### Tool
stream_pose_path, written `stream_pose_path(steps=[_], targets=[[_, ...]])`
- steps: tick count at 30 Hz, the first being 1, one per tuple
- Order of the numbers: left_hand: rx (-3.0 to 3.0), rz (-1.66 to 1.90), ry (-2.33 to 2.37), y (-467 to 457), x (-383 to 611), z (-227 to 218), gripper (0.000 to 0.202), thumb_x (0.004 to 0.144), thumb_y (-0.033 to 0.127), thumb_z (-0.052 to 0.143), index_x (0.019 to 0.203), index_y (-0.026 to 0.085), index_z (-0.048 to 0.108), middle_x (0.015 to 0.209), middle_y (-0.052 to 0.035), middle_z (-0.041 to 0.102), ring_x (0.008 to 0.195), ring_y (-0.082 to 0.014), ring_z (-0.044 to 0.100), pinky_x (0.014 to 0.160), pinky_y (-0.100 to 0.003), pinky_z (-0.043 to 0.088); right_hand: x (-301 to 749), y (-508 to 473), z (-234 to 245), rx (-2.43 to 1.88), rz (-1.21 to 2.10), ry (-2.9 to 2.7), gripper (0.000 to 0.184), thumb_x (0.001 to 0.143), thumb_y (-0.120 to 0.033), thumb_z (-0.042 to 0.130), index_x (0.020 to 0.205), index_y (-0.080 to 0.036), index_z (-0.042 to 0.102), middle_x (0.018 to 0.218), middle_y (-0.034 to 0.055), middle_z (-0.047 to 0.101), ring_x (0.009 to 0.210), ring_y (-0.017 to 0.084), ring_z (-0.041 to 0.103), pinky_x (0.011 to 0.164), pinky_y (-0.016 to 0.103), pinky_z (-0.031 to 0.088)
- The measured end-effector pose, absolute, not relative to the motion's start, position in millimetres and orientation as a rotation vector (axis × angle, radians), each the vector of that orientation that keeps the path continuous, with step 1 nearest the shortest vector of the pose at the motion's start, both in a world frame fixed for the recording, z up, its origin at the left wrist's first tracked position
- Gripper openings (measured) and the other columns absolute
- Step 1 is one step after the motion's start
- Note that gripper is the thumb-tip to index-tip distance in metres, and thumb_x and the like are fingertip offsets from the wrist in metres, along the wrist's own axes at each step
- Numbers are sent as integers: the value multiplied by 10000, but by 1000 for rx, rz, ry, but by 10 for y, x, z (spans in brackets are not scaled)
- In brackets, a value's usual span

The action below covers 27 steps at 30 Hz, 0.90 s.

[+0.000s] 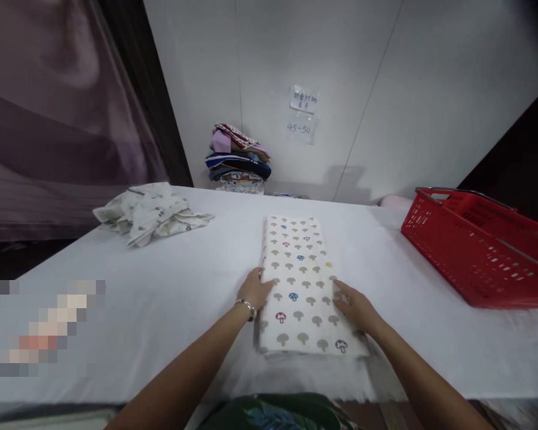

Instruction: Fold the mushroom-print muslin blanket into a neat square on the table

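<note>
A cream cloth (302,275) printed with grey, red, blue and yellow mushrooms lies folded into a long flat strip on the white-covered table. At its left edge, my left hand (254,292), with a bracelet at the wrist, grips the cloth, the thumb on top and the other fingers partly hidden along the side. Opposite, my right hand (355,306) holds the right edge with bent fingers. Between the two hands the cloth looks flat. Toward the back left lies a crumpled white printed cloth (156,214), apart from both hands.
To the right stands a red plastic basket (448,257) with metal handles. Several folded fabrics form a stack (238,161) against the back wall, left of two handwritten paper notes (302,113). A purplish curtain (63,131) hangs at left. The table's white cover (183,286) reaches its front edge.
</note>
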<state>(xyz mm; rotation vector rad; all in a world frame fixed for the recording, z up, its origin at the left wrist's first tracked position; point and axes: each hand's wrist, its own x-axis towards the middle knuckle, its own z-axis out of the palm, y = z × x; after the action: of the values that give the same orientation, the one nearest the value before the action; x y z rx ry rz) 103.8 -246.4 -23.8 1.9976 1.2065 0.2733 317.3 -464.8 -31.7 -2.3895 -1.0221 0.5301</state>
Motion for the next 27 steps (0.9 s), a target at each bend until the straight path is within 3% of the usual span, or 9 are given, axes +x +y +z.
stream_pose_path(steps=[3,6,8,11,15,19,22,27], targets=[[2275,423,1082,-2620,952,-193,543,806,407,475,1287,165,406,1379,-123,407,1244,-253,403,997,-382,356,3091,-4742,-266,-2472,525,-1013,611,760,-392,517,1351,-269,420,1186,73,591,1055,249,558,878,348,416],[2539,426,782,-2792,857,-251,526,834,387,444,1321,194,397,1473,-77,276,1355,-232,223,1111,-420,187,2976,-4868,-257,-2480,583,-960,578,804,-438,432,1362,-291,398,917,49,673,847,227,623,754,320,441],[2643,303,602,-2871,801,-340,535,841,420,433,1337,223,393,1489,-53,243,1378,-236,156,1127,-465,98,2913,-4953,-295,-2446,623,-920,569,819,-466,386,1364,-304,393,745,20,658,741,216,627,707,311,443],[2669,113,546,-2898,749,-439,561,848,464,407,1357,231,376,1491,-53,226,1386,-247,121,1117,-508,68,2872,-5083,-372,-2451,650,-886,578,815,-508,375,1356,-309,414,689,24,643,726,232,626,697,325,444],[2612,18,571,-2819,765,-324,542,844,478,417,1330,238,416,1481,-63,252,1382,-253,138,1107,-526,87,2935,-5193,-333,-2611,633,-971,616,750,-554,495,1322,-328,465,809,90,675,798,292,631,710,382,442],[2651,208,555,-2796,861,-133,526,874,499,341,1334,251,405,1478,-59,266,1383,-238,139,1114,-521,54,3028,-4958,-77,-2591,427,-1217,496,777,-533,495,1207,-299,583,1078,110,643,988,299,592,819,413,442],[2720,207,415,-2900,915,-198,560,851,513,394,1344,248,389,1480,-58,263,1381,-252,138,1122,-519,46,3010,-4461,108,-2264,213,-1543,528,885,-501,342,1316,-223,468,1345,85,464,1225,240,435,989,406,360],[2749,136,336,-3085,895,-479,677,829,587,367,1394,217,312,1498,-68,204,1385,-265,109,1134,-505,38,2922,-3246,276,-2024,18,-1735,601,914,-502,275,1416,-170,285,1491,75,190,1378,206,115,1104,422,151]])
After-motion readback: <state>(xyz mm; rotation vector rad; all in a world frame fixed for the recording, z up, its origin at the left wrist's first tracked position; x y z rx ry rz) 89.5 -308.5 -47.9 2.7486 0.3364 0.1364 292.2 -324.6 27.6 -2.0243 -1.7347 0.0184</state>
